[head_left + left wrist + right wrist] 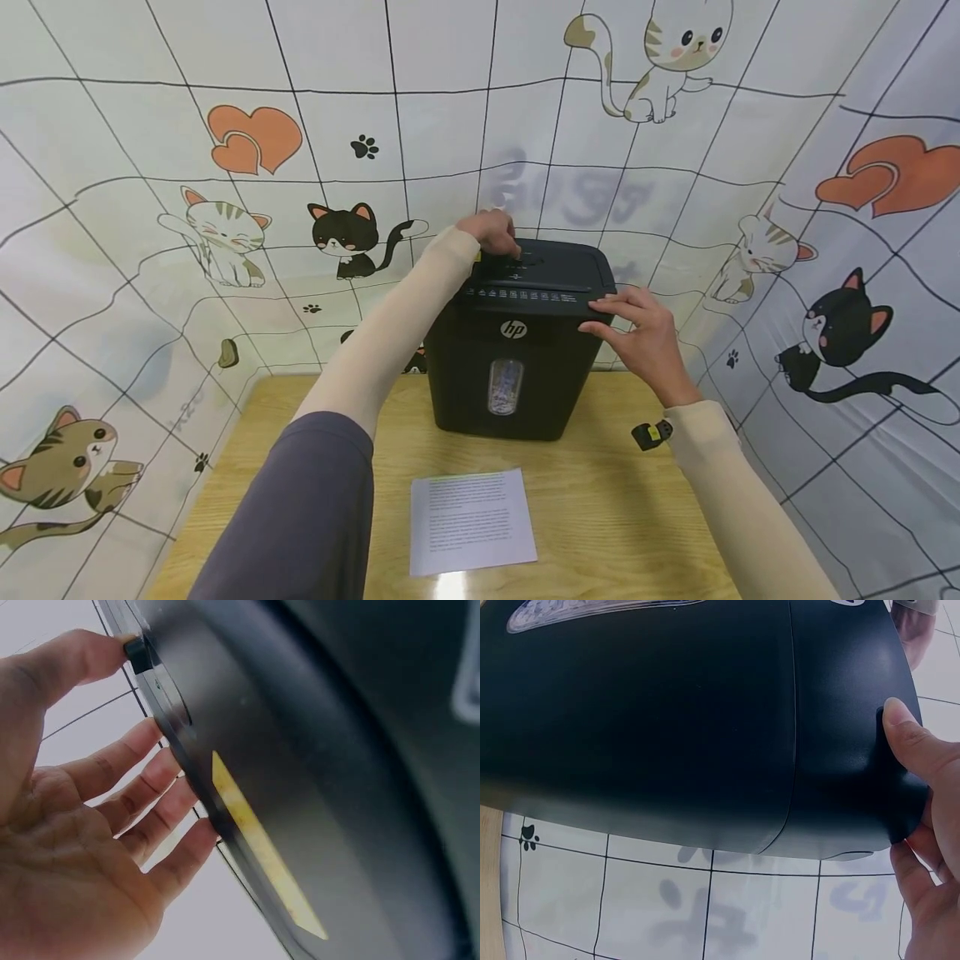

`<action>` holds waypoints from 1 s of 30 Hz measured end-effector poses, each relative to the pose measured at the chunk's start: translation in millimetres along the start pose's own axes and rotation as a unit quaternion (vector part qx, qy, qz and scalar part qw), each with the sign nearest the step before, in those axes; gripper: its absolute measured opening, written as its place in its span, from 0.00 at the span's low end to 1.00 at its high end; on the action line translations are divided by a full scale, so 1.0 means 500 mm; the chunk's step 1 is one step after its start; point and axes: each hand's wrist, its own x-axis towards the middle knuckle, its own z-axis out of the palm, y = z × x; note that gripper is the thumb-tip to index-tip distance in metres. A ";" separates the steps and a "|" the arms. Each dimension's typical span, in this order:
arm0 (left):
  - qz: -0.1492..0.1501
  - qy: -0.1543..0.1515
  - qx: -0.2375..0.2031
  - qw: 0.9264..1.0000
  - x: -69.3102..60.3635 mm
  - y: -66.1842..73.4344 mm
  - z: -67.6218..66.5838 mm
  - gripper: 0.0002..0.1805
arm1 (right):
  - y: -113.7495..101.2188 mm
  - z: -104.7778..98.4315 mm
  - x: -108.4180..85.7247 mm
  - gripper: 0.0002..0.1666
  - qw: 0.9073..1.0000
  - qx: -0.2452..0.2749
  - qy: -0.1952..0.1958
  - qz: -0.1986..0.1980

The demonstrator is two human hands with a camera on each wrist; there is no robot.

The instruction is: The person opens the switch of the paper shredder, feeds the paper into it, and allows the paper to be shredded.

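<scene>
A black HP paper shredder [517, 375] stands upright on the wooden table, with shreds showing through its small front window [506, 387]. Over its top, at the left, is my left hand [491, 232]. The left wrist view shows that thumb touching a small black switch-like knob [139, 655], while the other fingers, nearly straight, rest against the shredder's edge. My right hand [643, 333] holds the shredder's upper right corner. Its thumb [907, 735] lies on the front face and the other fingers reach around the side.
A printed sheet of paper [472, 523] lies flat on the table [600, 500] in front of the shredder. Cloth walls [442, 125] with cat drawings and grid lines surround the table at the back and both sides.
</scene>
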 end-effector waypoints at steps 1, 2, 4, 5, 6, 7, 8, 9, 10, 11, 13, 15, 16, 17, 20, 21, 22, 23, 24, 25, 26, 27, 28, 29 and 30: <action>0.000 0.000 -0.005 1.000 -0.002 -0.001 0.000 0.35 | -0.001 0.000 0.000 0.23 1.000 0.001 0.000 -0.001; 0.000 0.000 -0.009 1.000 -0.003 -0.002 0.001 0.34 | -0.002 0.000 0.000 0.23 1.000 0.001 0.002 -0.002; 0.001 0.000 -0.012 1.000 -0.004 -0.003 0.001 0.35 | -0.002 -0.001 0.000 0.23 1.000 0.001 0.005 -0.005; 0.001 0.000 -0.010 1.000 -0.005 -0.004 0.001 0.35 | -0.003 -0.001 0.000 0.23 1.000 0.000 0.007 -0.008; 0.002 0.000 -0.007 1.000 -0.006 -0.004 0.001 0.35 | -0.003 0.000 -0.001 0.23 1.000 -0.002 0.007 -0.009; 0.002 0.001 -0.003 1.000 -0.006 -0.004 0.001 0.34 | -0.003 0.000 -0.001 0.23 1.000 -0.006 0.008 -0.011; 0.003 0.002 0.002 1.000 -0.007 -0.004 0.002 0.34 | -0.004 0.001 -0.001 0.23 1.000 -0.007 0.009 -0.011; 0.003 0.004 0.006 1.000 -0.008 -0.003 0.002 0.34 | -0.004 0.002 -0.001 0.23 1.000 -0.007 0.009 -0.011; 0.002 0.006 0.006 1.000 -0.010 -0.003 0.003 0.34 | -0.005 0.002 -0.001 0.23 1.000 -0.007 0.009 -0.011; -0.001 0.006 0.004 1.000 -0.013 -0.003 0.003 0.34 | -0.005 0.003 -0.001 0.23 1.000 -0.007 0.008 -0.011; -0.006 0.008 -0.005 1.000 -0.020 -0.002 0.006 0.34 | -0.007 0.004 -0.001 0.23 1.000 -0.007 0.008 -0.009; -0.012 0.012 -0.018 1.000 -0.026 -0.002 0.009 0.35 | -0.006 0.005 -0.002 0.23 1.000 -0.006 0.006 -0.006; -0.013 0.012 -0.025 1.000 -0.028 -0.003 0.010 0.36 | -0.005 0.006 -0.002 0.23 1.000 -0.007 0.005 -0.004; -0.012 0.012 -0.027 0.999 -0.028 -0.005 0.012 0.37 | -0.005 0.006 -0.002 0.23 1.000 -0.009 0.004 -0.003; -0.001 0.020 -0.038 0.999 -0.029 -0.016 0.013 0.39 | -0.003 0.009 -0.001 0.23 1.000 -0.017 -0.003 0.000; 0.006 0.024 -0.041 0.999 -0.030 -0.020 0.012 0.39 | -0.003 0.010 -0.001 0.23 1.000 -0.019 -0.005 0.000; 0.012 0.025 -0.046 0.999 -0.029 -0.025 0.012 0.39 | -0.003 0.010 0.000 0.23 1.000 -0.020 -0.007 -0.001; 0.016 0.027 -0.050 0.998 -0.029 -0.028 0.011 0.40 | -0.003 0.010 0.001 0.23 1.000 -0.021 -0.007 -0.001; 0.022 0.031 -0.055 0.998 -0.031 -0.031 0.009 0.40 | -0.003 0.009 0.001 0.23 1.000 -0.022 -0.008 -0.002; 0.027 0.034 -0.062 0.997 -0.030 -0.035 0.009 0.40 | -0.004 0.008 0.002 0.23 1.000 -0.022 -0.007 -0.002; 0.032 0.038 -0.069 0.996 -0.030 -0.039 0.009 0.41 | -0.004 0.007 0.002 0.23 1.000 -0.022 -0.006 -0.002; 0.039 0.040 -0.075 0.996 -0.031 -0.041 0.009 0.41 | -0.004 0.006 0.002 0.23 1.000 -0.021 -0.005 -0.003; 0.045 0.042 -0.082 0.995 -0.033 -0.044 0.010 0.42 | -0.005 0.004 0.002 0.23 1.000 -0.022 -0.005 -0.003; 0.050 0.045 -0.086 0.994 -0.035 -0.046 0.010 0.42 | -0.005 0.003 0.002 0.23 1.000 -0.022 -0.004 -0.003; 0.055 0.048 -0.091 0.993 -0.038 -0.049 0.010 0.43 | -0.005 0.002 0.002 0.23 1.000 -0.021 -0.004 -0.003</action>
